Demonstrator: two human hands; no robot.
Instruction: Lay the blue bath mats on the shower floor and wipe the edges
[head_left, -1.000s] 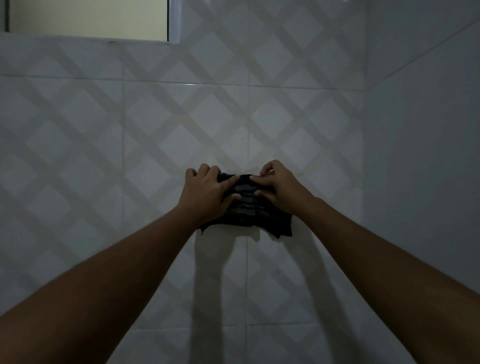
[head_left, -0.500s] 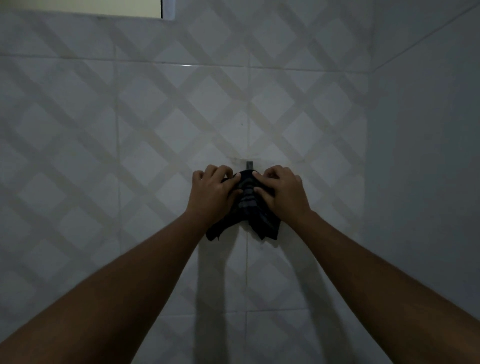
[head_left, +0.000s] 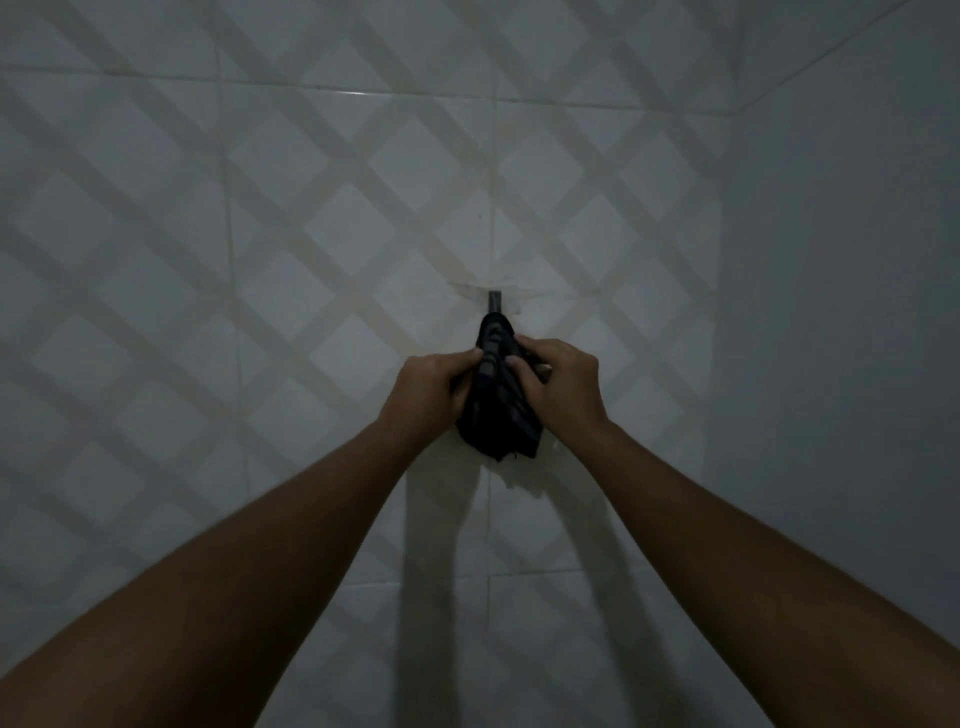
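Observation:
A dark striped cloth (head_left: 497, 415) hangs bunched against the tiled wall, its top at a small dark wall hook (head_left: 494, 301). My left hand (head_left: 428, 392) grips the cloth's left side, thumb on its front. My right hand (head_left: 563, 384) pinches the right side, fingers curled round the fabric. The cloth's lower end droops below both hands. No blue bath mat is in view.
The wall (head_left: 260, 260) ahead is pale tile with a diamond lattice pattern. A plain side wall (head_left: 841, 312) meets it at a corner on the right. The light is dim and my arms cast shadows below the cloth.
The cloth was spread wide between my hands; both hands have drawn together and bunched it narrow under the hook. The view has tilted down, and the window at the top has left the frame.

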